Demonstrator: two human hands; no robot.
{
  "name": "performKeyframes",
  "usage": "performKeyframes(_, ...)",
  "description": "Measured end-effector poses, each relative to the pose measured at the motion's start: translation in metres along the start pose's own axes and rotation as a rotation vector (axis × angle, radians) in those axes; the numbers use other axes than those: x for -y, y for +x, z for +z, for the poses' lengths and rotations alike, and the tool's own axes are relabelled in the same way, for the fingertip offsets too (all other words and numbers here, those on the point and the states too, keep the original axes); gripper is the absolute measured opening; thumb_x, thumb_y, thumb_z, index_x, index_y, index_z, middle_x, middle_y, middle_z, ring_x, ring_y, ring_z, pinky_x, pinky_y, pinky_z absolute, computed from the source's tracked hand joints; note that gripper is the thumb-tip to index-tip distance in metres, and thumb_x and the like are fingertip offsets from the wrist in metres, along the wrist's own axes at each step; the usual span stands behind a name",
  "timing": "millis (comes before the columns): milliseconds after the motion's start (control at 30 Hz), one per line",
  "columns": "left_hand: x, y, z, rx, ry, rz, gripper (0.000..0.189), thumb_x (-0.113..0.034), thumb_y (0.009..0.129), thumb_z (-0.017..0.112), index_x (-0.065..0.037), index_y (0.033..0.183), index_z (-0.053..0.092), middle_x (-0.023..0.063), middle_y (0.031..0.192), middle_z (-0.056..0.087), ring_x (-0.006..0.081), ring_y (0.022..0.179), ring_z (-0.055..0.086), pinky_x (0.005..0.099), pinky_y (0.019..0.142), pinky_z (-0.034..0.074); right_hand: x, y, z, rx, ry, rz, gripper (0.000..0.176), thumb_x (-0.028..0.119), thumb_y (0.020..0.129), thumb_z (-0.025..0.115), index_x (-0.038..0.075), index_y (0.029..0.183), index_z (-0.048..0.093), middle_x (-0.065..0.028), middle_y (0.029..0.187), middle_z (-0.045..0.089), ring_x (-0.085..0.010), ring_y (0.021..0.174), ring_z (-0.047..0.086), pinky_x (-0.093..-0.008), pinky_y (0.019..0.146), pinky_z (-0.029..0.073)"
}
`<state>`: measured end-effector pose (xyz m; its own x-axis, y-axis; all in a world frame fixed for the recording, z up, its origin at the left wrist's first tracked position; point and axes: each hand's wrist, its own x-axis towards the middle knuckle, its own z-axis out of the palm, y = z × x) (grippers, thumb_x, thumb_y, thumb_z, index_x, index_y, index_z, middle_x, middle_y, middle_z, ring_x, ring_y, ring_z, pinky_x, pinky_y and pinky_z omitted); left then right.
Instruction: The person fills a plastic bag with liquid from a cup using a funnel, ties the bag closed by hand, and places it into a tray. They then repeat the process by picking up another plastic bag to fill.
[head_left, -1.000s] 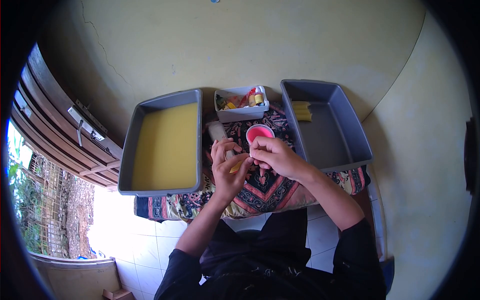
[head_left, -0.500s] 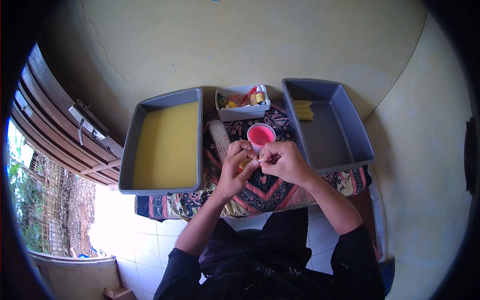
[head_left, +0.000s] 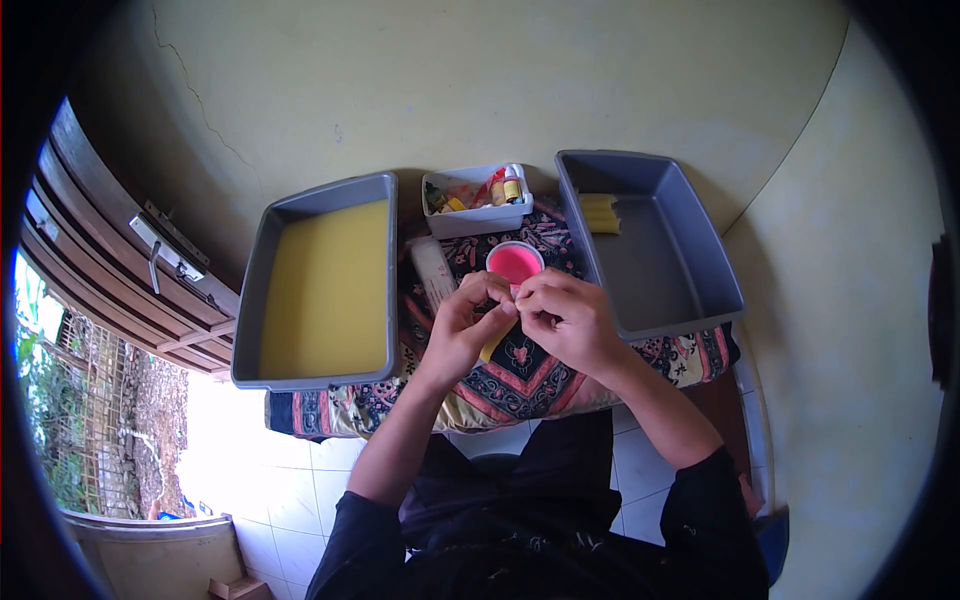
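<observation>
My left hand is closed around a small yellow piece, part of which shows below its fingers. My right hand meets it fingertip to fingertip, pinched on something I cannot make out. Just beyond both hands stands a white-rimmed tub with pink contents, its near side partly hidden by my fingers. A pale wrapped packet lies on the patterned cloth to the left of the tub.
At the left is a grey tray filled with a yellow layer. Another grey tray at the right holds several yellow strips. A white box with small bottles stands at the back. A wooden door is at far left.
My hands have turned slightly, and the yellow piece now shows lower, below my left fingers. The whole view has shifted a little.
</observation>
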<state>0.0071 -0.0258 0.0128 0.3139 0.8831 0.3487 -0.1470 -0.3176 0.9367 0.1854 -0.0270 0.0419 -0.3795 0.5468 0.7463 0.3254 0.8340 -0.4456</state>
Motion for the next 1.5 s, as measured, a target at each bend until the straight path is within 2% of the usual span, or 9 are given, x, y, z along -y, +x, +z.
performKeyframes(167,-0.007,0.004,-0.001,-0.004,0.147,0.097,0.01,-0.007,0.081,0.065,-0.001,0.086,0.058,0.0073,0.094,0.059,0.0198,0.098,0.052,0.0328,0.09,0.038,0.004,0.0,-0.011,0.088,0.371,0.34,0.01,-0.006,0.078,0.065,-0.001,0.087,0.064,-0.0104,0.095,0.064,-0.0161,0.087,0.065,-0.0255,0.069,0.053)
performKeyframes(233,-0.009,0.005,-0.001,-0.021,0.215,0.141,0.01,-0.006,0.08,0.065,-0.001,0.085,0.058,0.0081,0.093,0.059,0.0208,0.096,0.054,0.0331,0.088,0.039,0.003,-0.001,-0.014,0.103,0.763,0.484,0.012,-0.004,0.082,0.063,-0.004,0.093,0.066,-0.0121,0.1,0.064,-0.0168,0.096,0.062,-0.0266,0.08,0.053)
performKeyframes(333,-0.011,0.007,0.0,-0.047,0.303,0.196,0.012,-0.005,0.076,0.067,-0.001,0.083,0.058,0.0096,0.092,0.059,0.0239,0.093,0.055,0.0338,0.087,0.041,-0.005,-0.003,-0.018,0.142,0.711,0.511,0.018,-0.003,0.083,0.063,-0.006,0.1,0.065,-0.0136,0.102,0.064,-0.0168,0.101,0.06,-0.0275,0.085,0.052)
performKeyframes(467,-0.012,0.012,0.002,-0.047,0.498,0.299,0.013,-0.006,0.075,0.067,-0.001,0.083,0.059,0.0118,0.091,0.059,0.0284,0.09,0.056,0.0366,0.084,0.042,-0.004,0.001,-0.022,0.143,0.753,0.714,0.02,-0.004,0.084,0.062,-0.004,0.104,0.063,-0.008,0.094,0.065,-0.0125,0.087,0.064,-0.0235,0.076,0.052)
performKeyframes(700,-0.011,0.015,0.008,-0.053,0.594,0.34,0.013,-0.006,0.077,0.068,-0.001,0.085,0.059,0.0111,0.091,0.059,0.0296,0.088,0.056,0.0381,0.082,0.041,-0.005,0.0,-0.013,0.151,0.528,0.601,0.015,-0.006,0.082,0.061,-0.002,0.097,0.061,-0.001,0.082,0.062,-0.0053,0.075,0.059,-0.0223,0.068,0.051)
performKeyframes(767,-0.008,0.016,0.008,-0.063,0.612,0.334,0.012,-0.005,0.078,0.067,-0.001,0.086,0.059,0.0106,0.09,0.059,0.0291,0.088,0.056,0.0379,0.081,0.04,-0.004,0.001,-0.008,0.095,0.274,0.459,0.019,-0.005,0.075,0.066,-0.002,0.094,0.061,-0.005,0.078,0.063,-0.0088,0.072,0.063,-0.0246,0.066,0.052)
performKeyframes(967,-0.002,0.018,0.013,-0.151,0.588,0.343,0.011,-0.004,0.078,0.067,-0.001,0.086,0.06,0.0099,0.085,0.06,0.0282,0.084,0.056,0.0378,0.078,0.04,-0.004,0.004,0.011,-0.131,0.018,0.321,0.017,-0.006,0.076,0.066,-0.002,0.091,0.06,-0.0099,0.078,0.062,-0.016,0.071,0.066,-0.0277,0.063,0.053)
performKeyframes(1267,-0.003,0.018,0.007,-0.19,0.577,0.299,0.01,-0.006,0.08,0.066,0.0,0.086,0.06,0.0114,0.083,0.061,0.0286,0.081,0.057,0.0381,0.075,0.041,0.0,-0.011,0.011,-0.202,0.537,0.599,0.018,-0.006,0.083,0.065,-0.005,0.101,0.064,-0.0093,0.097,0.069,-0.0129,0.088,0.067,-0.0245,0.08,0.055)
performKeyframes(1500,-0.001,0.019,-0.003,-0.022,0.42,0.286,0.01,-0.007,0.082,0.066,0.0,0.087,0.06,0.01,0.088,0.063,0.0266,0.087,0.057,0.0361,0.082,0.04,-0.011,-0.014,0.007,-0.191,0.746,0.64,0.022,-0.005,0.083,0.066,-0.005,0.105,0.063,-0.0088,0.094,0.066,-0.0127,0.089,0.065,-0.024,0.08,0.054)
